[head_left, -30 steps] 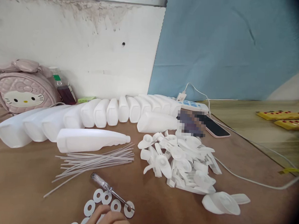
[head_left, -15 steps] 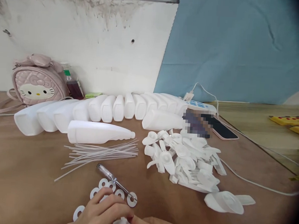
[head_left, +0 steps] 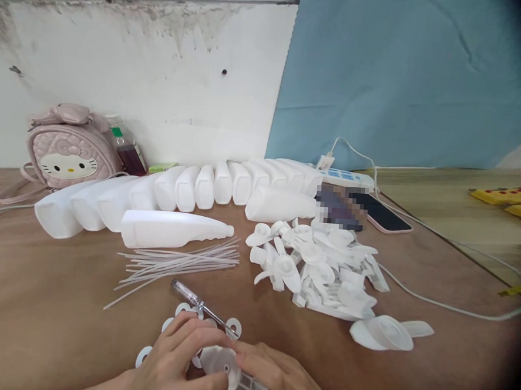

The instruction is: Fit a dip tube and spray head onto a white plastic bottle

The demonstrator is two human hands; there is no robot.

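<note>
Gripping a white trigger sprayer head (head_left: 227, 372) at the 6 o'clock edge of the table (head_left: 37, 311), low centre of view. Your left hand (head_left: 175, 363) pinches its round cap end, fingers curled over the top; your right hand (head_left: 278, 378) clamps the body from the 3 o'clock side. White washers (head_left: 233, 327) lie just beyond your knuckles at 12 o'clock, with a screwdriver (head_left: 200, 306) across them. Dip tubes (head_left: 181, 264) fan out further at 11 o'clock, below one loose bottle (head_left: 174, 231). Pile of sprayer heads (head_left: 322, 269) at 1 o'clock. Row of white bottles (head_left: 190, 191) along the far wall, pink bag (head_left: 69, 151) at 10 o'clock, phone (head_left: 380, 212) at 2 o'clock.
</note>
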